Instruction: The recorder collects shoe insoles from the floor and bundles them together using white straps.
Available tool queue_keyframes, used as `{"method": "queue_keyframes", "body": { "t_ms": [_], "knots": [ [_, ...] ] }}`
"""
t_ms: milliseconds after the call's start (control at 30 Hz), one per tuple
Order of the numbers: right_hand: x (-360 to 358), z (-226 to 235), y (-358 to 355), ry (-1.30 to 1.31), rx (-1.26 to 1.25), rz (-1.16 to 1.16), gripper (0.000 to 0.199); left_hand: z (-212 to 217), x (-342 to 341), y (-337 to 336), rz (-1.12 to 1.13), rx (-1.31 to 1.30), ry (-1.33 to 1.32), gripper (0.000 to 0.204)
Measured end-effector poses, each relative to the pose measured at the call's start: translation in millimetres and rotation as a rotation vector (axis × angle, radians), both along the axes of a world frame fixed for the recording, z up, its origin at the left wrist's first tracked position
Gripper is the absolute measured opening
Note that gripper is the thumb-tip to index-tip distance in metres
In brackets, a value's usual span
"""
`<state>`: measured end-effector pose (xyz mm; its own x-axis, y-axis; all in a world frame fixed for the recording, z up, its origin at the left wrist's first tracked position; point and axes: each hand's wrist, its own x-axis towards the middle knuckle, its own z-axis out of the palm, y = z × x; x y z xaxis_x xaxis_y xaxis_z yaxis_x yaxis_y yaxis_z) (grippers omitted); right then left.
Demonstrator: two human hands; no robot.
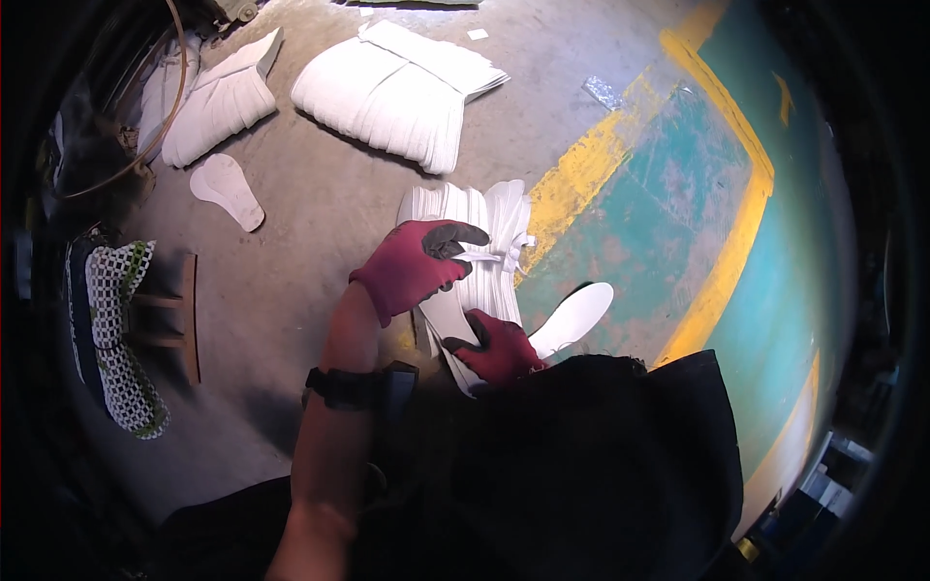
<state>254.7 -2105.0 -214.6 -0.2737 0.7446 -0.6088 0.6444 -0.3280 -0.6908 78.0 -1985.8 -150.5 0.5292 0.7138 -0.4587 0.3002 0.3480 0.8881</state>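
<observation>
Left hand (415, 266): pinched a white strip (481, 257) on the insole stack (448, 205).
Right hand (499, 349): gripped the stack's near end.
Insole stack: lay beneath both hands, nearer than the large white bundle (383, 102).
Loose insole (576, 320): lay just right of the right hand (another insole (230, 192) lay far left).

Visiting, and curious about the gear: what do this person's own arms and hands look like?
The left hand and right hand wear dark red gloves with blackish fingers. The left forearm is bare except for a black strap; dark clothing hides the right forearm.
</observation>
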Motion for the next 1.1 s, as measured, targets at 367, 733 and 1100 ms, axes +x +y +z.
{"method": "queue_keyframes", "body": {
  "t_ms": [367,733,1100],
  "knots": [
    [-43.4,-45.7,8.6,0.230,0.448,-0.467,0.019,-10.9,-20.3,-26.7,0.005,-0.135,-0.147,0.042],
    [-1.1,-79.7,-15.0,0.133,0.057,-0.221,0.050,-10.4,19.2,-36.7,-0.098,0.194,0.048,0.034],
    [-4.0,-120.2,-19.2,0.769,0.177,-0.587,0.044,-11.0,20.2,-39.1,0.001,0.026,-0.182,0.037]
  ]
}}
